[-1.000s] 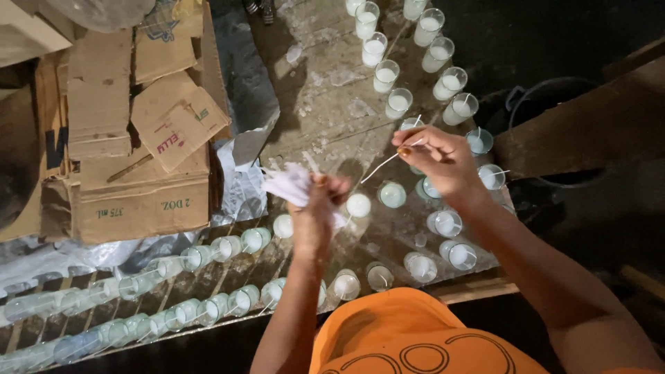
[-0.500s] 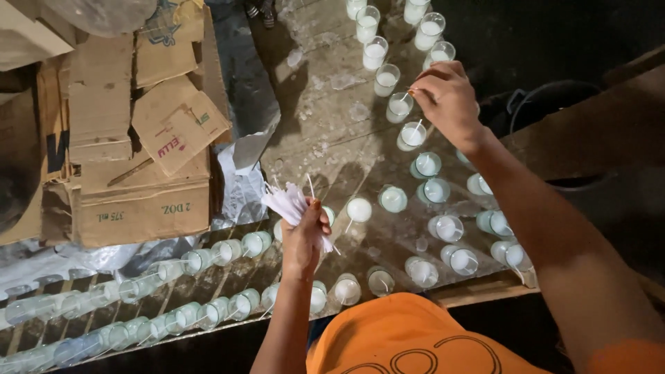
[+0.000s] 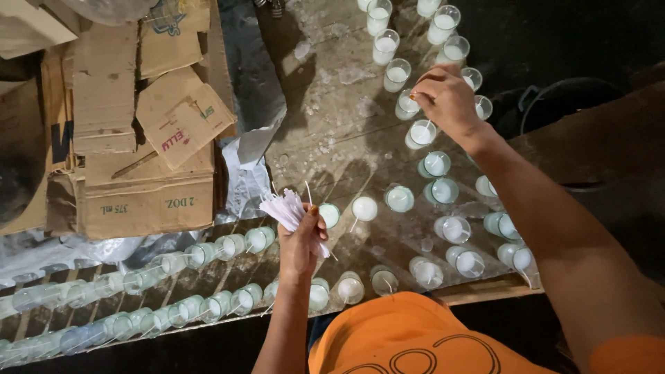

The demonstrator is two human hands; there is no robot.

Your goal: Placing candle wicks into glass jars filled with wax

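Wicks: bundle of thin white wicks [image 3: 291, 208], frame centre, gripped by left hand [image 3: 301, 242] fingers.
Right hand [image 3: 447, 100]: upper right, fingers pinching one wick over a wax-filled glass [image 3: 420, 133].
Desk [image 3: 332, 138]: rows of glasses.

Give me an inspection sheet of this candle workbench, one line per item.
Surface: worn wooden table, flecked with white wax.
Job's things: rows of glass cups filled with white wax; bundle of white wicks.
Clutter: flattened cardboard boxes and crumpled plastic sheet at one end.
Hands: left hand grips the wick bundle; right hand pinches a single wick over a cup.
Cables: nothing seen.
Surroundings: dark floor, black bucket beside the table.
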